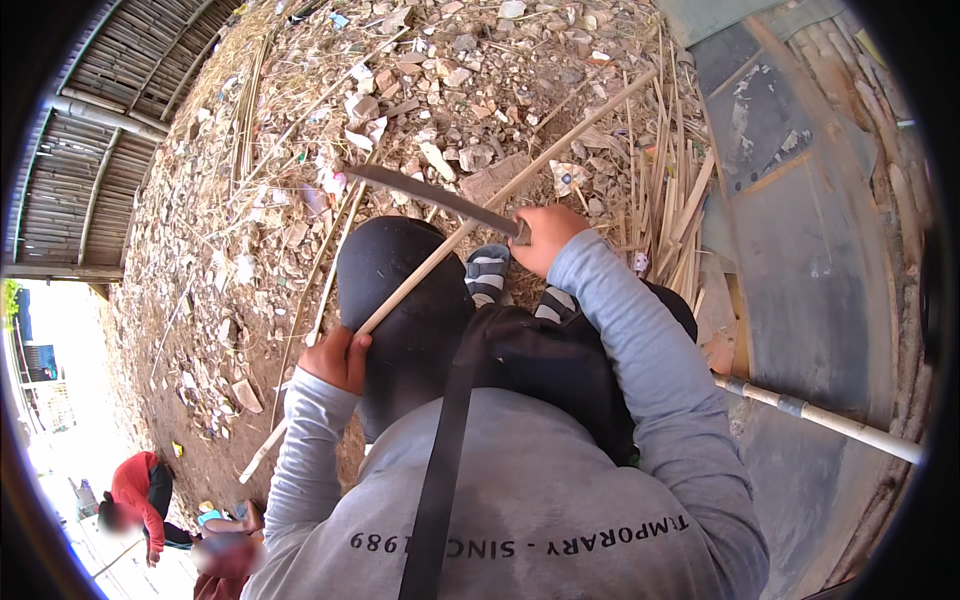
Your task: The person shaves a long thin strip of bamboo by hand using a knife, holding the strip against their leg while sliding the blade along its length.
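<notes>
Rubble-strewn ground (300,200) of stones, dirt and scraps fills the upper left and centre of the frame. A bamboo-slat wall (90,130) curves down the far left, and grey sheet panels (800,250) take up the right side, with a pale pole (820,420) lying across them at lower right. A heap of split bamboo strips (670,190) lies upper right of centre. The person's grey long-sleeved top (540,500) fills the bottom centre, crossed by a black strap (440,470).

A long bamboo stick (500,195) runs from upper right down to centre left, over a dark-clad knee (400,280). The left hand (338,358), centre left, is clenched round its lower end. The right hand (545,235), just above centre, grips the handle of a long knife (430,195), whose blade reaches up-left and meets the stick beside that hand. A striped sandal (487,275) shows just below it.
</notes>
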Action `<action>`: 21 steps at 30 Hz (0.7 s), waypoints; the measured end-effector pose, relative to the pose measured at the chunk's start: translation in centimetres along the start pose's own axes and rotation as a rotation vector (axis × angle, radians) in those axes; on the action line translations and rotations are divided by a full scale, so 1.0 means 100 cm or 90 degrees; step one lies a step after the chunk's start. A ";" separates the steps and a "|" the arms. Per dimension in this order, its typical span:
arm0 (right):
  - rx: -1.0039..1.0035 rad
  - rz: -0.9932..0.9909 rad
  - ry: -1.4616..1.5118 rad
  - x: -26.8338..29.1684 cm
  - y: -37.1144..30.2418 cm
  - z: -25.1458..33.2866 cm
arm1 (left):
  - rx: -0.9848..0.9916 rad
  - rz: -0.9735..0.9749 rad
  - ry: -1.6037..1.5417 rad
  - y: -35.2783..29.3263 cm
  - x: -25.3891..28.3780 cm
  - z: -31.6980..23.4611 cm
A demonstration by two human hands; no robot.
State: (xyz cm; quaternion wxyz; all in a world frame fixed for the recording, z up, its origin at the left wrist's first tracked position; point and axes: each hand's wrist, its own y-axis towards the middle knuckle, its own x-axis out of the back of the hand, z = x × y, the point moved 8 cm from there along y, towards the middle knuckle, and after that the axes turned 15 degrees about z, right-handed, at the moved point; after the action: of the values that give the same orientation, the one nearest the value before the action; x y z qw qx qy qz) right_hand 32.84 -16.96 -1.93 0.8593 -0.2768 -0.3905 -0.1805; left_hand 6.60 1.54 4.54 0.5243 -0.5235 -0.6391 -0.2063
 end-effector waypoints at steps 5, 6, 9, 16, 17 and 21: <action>-0.053 0.014 0.034 0.015 0.010 -0.037 | -0.036 -0.019 -0.012 0.004 0.005 -0.017; -0.049 0.000 0.028 0.016 0.008 -0.033 | -0.020 -0.010 0.007 0.007 0.002 -0.013; -0.016 -0.040 0.010 0.022 -0.005 -0.018 | -0.031 0.011 0.021 0.015 -0.006 -0.006; -0.082 -0.075 0.063 0.024 -0.006 -0.050 | -0.099 -0.005 -0.008 0.039 -0.018 -0.004; -0.084 -0.075 0.060 0.022 -0.010 -0.044 | -0.101 -0.005 -0.011 0.040 -0.019 0.000; -0.084 0.040 -0.031 0.017 0.001 -0.046 | -0.111 0.003 -0.011 0.045 -0.020 0.003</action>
State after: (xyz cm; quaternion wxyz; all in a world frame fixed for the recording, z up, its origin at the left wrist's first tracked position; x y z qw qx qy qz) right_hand 36.58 -19.86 -3.12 0.8347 -0.3492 -0.3896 -0.1718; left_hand 10.27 2.53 1.42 0.4715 -0.5702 -0.6224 -0.2553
